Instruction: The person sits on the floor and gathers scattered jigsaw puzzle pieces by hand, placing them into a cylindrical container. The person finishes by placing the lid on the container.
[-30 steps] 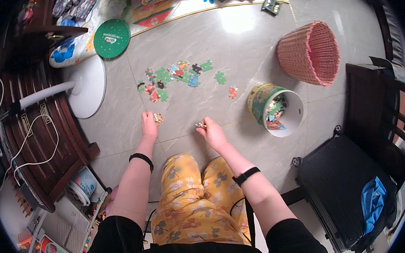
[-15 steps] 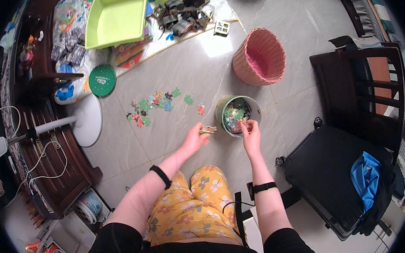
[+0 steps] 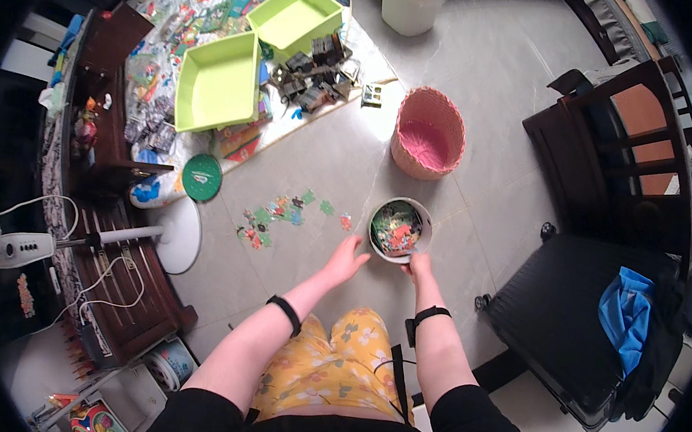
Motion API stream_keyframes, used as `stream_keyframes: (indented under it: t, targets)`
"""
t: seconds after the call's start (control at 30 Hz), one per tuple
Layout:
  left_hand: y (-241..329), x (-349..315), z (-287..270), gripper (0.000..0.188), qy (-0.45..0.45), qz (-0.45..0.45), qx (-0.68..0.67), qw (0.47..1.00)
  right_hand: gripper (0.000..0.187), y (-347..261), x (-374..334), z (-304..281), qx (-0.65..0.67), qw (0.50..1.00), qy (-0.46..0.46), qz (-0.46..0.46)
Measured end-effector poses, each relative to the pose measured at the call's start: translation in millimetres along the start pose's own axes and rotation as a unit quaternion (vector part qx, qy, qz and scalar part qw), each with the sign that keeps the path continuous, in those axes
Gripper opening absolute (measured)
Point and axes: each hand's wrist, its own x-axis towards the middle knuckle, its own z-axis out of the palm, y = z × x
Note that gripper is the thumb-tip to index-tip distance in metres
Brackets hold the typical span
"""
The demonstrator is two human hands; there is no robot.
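A round tin (image 3: 399, 229) full of coloured jigsaw pieces stands on the tiled floor in front of my knees. My left hand (image 3: 347, 259) rests against its left side with fingers spread. On the tin's near right rim sits my right hand (image 3: 419, 264), fingers curled on the edge. Several loose jigsaw pieces (image 3: 280, 212) lie scattered on the floor to the left of the tin. Both wrists wear black bands.
A pink woven basket (image 3: 427, 133) stands beyond the tin. Two lime-green trays (image 3: 217, 82), a green round lid (image 3: 202, 177) and clutter lie at the back left. A standing fan's base (image 3: 178, 234) and a dark wooden bench are left; a dark chair (image 3: 619, 148) and black suitcase (image 3: 566, 314) right.
Both hands left the scattered pieces and moved right to the tin. The right hand dropped from over the tin to its near rim, and the left hand came up against its left side.
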Motion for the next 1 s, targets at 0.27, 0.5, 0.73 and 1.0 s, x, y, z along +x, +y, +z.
stream_keyframes:
  t: [0.27,0.5,0.73,1.0]
  targets:
    - [-48.3,-81.8,-52.4,0.075,-0.030,-0.157,-0.029,0.987,0.030,-3.7,-77.6,-3.0,-0.081,0.996,0.003,-0.028]
    - [-34.0,-119.4,-71.5,0.102,-0.062,-0.229,-0.086,0.968,0.033,-1.4,-139.0,21.4,-0.275,0.950,-0.104,-0.104]
    - [-103.3,-155.0,-95.8,0.063,0.003,-0.287,-0.188,0.939,0.034,-21.8,-196.8,103.9,-0.512,0.793,-0.196,-0.266]
    - [-188.5,-193.6,-172.6,0.050,0.066,-0.380,-0.230,0.894,0.059,-14.7,-201.3,202.4,-0.430,0.819,-0.317,-0.213]
